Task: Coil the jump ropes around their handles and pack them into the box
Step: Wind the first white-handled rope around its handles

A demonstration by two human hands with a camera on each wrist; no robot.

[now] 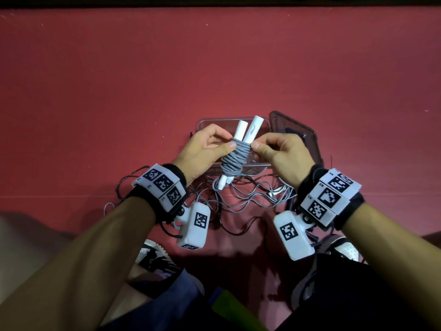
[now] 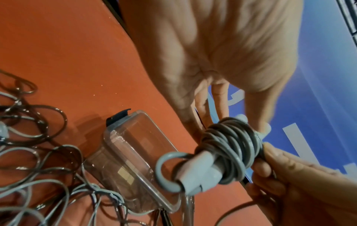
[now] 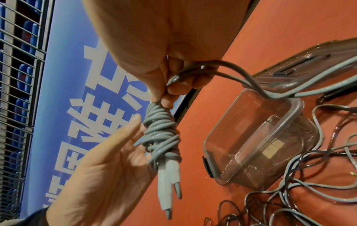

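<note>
Both hands pinched the grey-corded, white-handled jump rope bundle (image 1: 235, 152), left hand (image 1: 202, 149) and right hand (image 1: 279, 151) either side, its long axis pointing away over the clear plastic box (image 1: 202, 123) right behind.

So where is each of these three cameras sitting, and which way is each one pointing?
Head: worn on the head, looking down at the red floor; shows both forearms, left hand and right hand holding the coiled jump rope, plus shoes.
Left wrist: looks along the left hand at the coiled jump rope; the right hand's fingers show too.
Right wrist: looks along the right hand at the same coil; left hand shows.
Shared: all see the clear box and the loose ropes.
</note>
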